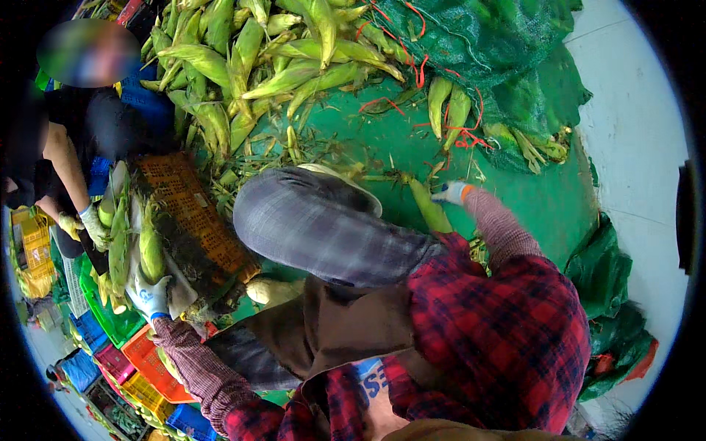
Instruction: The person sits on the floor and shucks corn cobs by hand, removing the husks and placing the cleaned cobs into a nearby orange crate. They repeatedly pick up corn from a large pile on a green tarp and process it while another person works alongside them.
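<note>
My gloved left hand (pixel 149 294) grips the lower end of an upright green corn ear (pixel 151 242), over a dark board beside an orange crate (pixel 173 180). More husked ears (pixel 118 257) lie just left of it. My gloved right hand (pixel 452 193) is out to the right above the green floor, fingers loosely extended and slightly blurred. It is beside a lone corn ear (pixel 428 206) and holds nothing visible. My bent leg in plaid trousers (pixel 323 228) lies between my hands.
A co-worker's gloved hands (pixel 95 228) are at the left, near a dark blade. A corn pile (pixel 243 73) lies ahead, green mesh sacks (pixel 500 44) with red string at back right. Colored crates (pixel 154 364) line the lower left. The green floor (pixel 544 206) borders pale flooring.
</note>
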`<state>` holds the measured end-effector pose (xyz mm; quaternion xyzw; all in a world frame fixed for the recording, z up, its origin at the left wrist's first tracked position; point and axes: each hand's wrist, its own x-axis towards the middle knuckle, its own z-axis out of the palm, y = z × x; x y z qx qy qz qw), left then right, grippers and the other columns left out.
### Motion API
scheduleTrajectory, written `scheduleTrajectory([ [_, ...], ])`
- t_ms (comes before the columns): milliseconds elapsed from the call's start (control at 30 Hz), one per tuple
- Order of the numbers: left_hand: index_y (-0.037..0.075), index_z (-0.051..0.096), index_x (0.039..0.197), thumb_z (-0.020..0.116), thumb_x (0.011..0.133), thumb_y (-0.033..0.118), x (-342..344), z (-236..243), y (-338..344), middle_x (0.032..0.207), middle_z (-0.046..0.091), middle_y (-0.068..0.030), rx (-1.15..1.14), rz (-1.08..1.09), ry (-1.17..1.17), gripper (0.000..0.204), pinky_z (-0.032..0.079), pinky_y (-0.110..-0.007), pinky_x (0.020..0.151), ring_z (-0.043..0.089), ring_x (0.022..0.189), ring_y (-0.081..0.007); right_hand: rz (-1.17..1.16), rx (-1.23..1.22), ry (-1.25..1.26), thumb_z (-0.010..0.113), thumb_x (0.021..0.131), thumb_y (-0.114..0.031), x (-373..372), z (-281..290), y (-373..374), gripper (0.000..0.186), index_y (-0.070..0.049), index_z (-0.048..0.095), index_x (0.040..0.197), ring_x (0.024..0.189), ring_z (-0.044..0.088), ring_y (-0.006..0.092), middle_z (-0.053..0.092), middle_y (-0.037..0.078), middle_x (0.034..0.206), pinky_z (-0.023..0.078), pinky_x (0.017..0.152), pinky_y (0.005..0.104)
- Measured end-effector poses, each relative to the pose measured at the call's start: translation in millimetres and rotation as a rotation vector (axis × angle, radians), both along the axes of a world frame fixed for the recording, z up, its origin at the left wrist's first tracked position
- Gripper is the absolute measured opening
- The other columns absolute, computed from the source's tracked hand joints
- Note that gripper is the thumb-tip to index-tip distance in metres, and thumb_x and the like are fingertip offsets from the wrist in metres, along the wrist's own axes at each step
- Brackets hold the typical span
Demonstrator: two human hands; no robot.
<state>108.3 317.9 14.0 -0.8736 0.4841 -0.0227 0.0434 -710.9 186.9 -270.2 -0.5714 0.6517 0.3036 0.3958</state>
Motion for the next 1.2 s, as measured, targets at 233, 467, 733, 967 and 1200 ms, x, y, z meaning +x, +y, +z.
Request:
scheduleTrajectory([
  [233,0.013,0.053,0.143,0.09,0.058,0.032,-29,14,-10,0.136,0.059,-0.0178,0.019,0.165,0.028,0.094,0.038,-0.037,0.112,0.046,0.132,-0.0332,-0.021,-0.123,0.029,0.074,0.076,-0.061,94,8,9,0.1,0.003,0.043,0.146,0.132,0.052,0.0374,0.053,0.025,0.142,0.042,0.11,0.0431],
  [467,0.006,0.052,0.14,0.086,0.063,0.026,1,-5,-1,0.132,0.06,-0.0228,-0.144,0.094,0.158,0.087,0.047,-0.041,0.104,0.057,0.122,-0.0374,0.084,-0.56,-0.389,0.081,0.071,-0.05,159,53,-58,0.094,0.002,0.049,0.142,0.128,0.054,0.0403,0.057,0.026,0.137,0.043,0.109,0.045],
  [733,0.013,0.053,0.138,0.081,0.066,0.035,-22,-3,-13,0.131,0.06,-0.0167,-0.013,0.17,0.06,0.08,0.045,-0.045,0.105,0.056,0.124,-0.0343,0.005,-0.902,-0.741,0.086,0.073,-0.033,197,159,-136,0.082,0.004,0.052,0.137,0.119,0.059,0.0351,0.06,0.024,0.132,0.046,0.104,0.041],
  [967,0.013,0.055,0.135,0.08,0.068,0.038,-20,1,-2,0.126,0.062,-0.0161,-0.067,0.187,0.108,0.076,0.047,-0.046,0.102,0.059,0.12,-0.0326,-0.042,-0.929,-0.838,0.083,0.079,-0.023,249,190,-142,0.049,0.007,0.065,0.113,0.095,0.068,0.0275,0.073,0.014,0.108,0.052,0.088,0.039],
  [1200,0.015,0.053,0.131,0.072,0.079,0.036,-27,7,14,0.123,0.06,-0.0137,0.045,0.266,0.066,0.06,0.044,-0.048,0.1,0.057,0.118,-0.0312,0.075,-0.948,-0.719,0.073,0.087,-0.029,288,115,-205,0.061,0.0,0.053,0.137,0.106,0.062,0.0337,0.065,0.022,0.118,0.048,0.094,0.0393],
])
